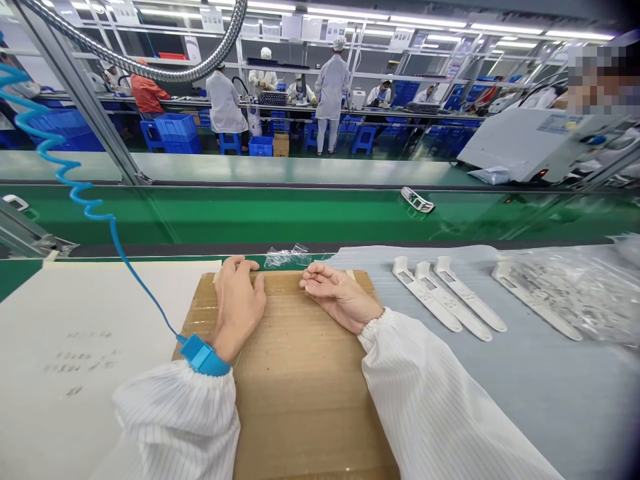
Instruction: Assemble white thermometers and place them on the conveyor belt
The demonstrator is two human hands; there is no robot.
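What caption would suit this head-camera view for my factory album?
Left hand and right hand rest on brown corrugated cardboard beside white slotted plastic parts.

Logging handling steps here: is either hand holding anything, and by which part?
Nothing is held. The left hand rests flat on the cardboard sheet, and the right hand rests on it too, loosely curled and empty.

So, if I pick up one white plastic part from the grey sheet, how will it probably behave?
The part looks stiff and fairly light, since it keeps a straight, thin shape. Its long flat body probably won't roll, though it may slide on the smooth sheet. The narrow end could snap if forced.
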